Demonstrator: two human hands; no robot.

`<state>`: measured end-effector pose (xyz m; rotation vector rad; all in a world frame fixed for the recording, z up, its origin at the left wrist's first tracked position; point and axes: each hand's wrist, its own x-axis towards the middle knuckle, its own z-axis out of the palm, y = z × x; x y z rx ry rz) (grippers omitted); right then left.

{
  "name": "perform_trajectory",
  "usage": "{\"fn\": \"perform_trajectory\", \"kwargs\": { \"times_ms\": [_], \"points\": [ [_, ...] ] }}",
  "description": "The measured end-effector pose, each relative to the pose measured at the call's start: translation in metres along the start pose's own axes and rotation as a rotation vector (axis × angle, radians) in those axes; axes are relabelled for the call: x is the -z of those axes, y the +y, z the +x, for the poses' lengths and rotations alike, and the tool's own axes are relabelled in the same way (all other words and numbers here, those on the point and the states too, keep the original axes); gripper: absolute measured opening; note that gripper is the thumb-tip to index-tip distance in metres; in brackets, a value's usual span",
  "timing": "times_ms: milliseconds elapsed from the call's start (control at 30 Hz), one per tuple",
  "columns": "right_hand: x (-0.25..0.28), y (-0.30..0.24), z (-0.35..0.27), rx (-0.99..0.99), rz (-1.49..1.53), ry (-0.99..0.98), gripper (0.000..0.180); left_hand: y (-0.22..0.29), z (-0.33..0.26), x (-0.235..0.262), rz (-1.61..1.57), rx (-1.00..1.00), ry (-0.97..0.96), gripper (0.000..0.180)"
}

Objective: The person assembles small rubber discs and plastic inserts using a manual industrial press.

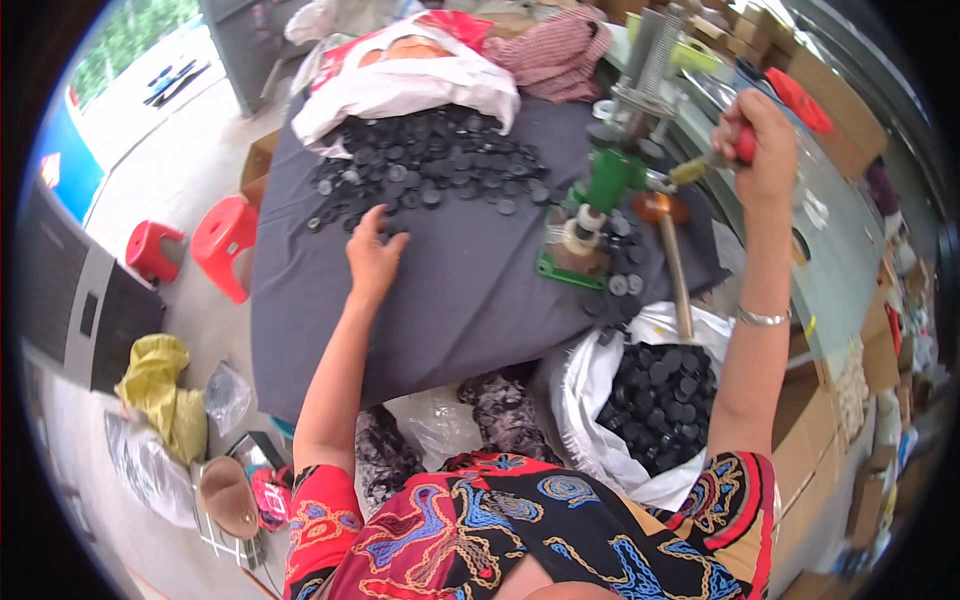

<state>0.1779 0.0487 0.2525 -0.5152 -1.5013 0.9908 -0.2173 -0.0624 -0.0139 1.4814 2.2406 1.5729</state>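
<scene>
Many black round plastic caps lie heaped on the dark grey cloth of the table, spilling from a white sack. At the near edge of this heap is my left hand, its thumb and fingers apart. A dark cap may lie by its fingertips; I cannot make out whether they touch it. My right hand is raised at the right, wrapped round the red-knobbed lever of a green hand press. Under the press's ram is a pale round fitting, above the green base.
An open white sack of black caps stands beside my right leg. A hammer with an orange-brown head lies right of the press, near loose caps. Two red stools stand left of the table. Cardboard boxes crowd the right side.
</scene>
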Motion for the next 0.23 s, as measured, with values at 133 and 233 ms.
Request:
{"fn": "perform_trajectory", "kwargs": {
  "times_ms": [133, 233],
  "points": [
    [-0.002, -0.005, 0.000, 0.021, 0.004, -0.010, 0.025, 0.093, -0.025, -0.059, -0.222, -0.231, -0.258, 0.063],
    [0.001, -0.004, 0.000, 0.009, -0.012, -0.002, 0.026, 0.117, -0.029, -0.093, -0.293, -0.296, -0.352, 0.065]
  ]
}}
